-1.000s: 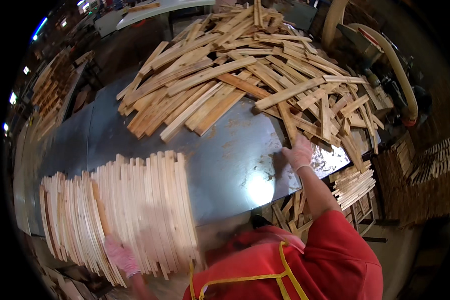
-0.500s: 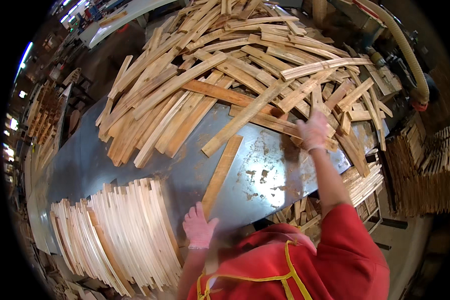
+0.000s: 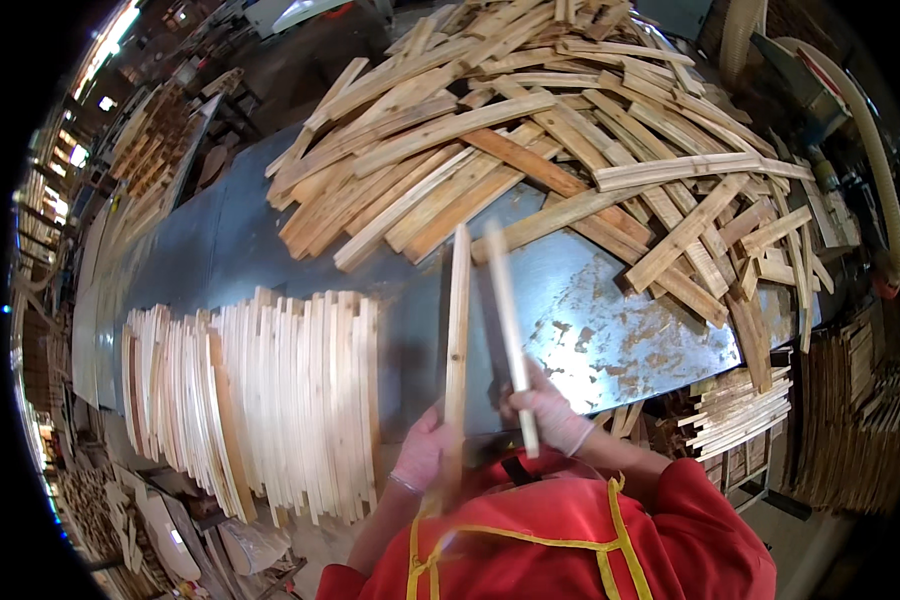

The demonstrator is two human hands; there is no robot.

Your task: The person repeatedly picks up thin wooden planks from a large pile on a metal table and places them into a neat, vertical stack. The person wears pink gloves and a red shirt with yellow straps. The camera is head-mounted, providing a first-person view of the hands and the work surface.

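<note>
Grey metal tabletop (image 3: 270,240) is stretching across a cluttered workshop, and right at its near edge the left hand (image 3: 422,452) is clamping one upright wooden slat (image 3: 457,340) while the right hand (image 3: 550,415) is gripping a second slat (image 3: 507,325) just beside it. Left, neat stacked slats (image 3: 270,410) are lying; beyond, a loose pile of slats (image 3: 570,130) is sprawling.

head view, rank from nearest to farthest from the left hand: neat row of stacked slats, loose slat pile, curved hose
From the left hand:
1. Neat row of stacked slats, just to its left on the metal table.
2. Loose slat pile, ahead across the table.
3. Curved hose, far right, beyond the table's edge.
</note>
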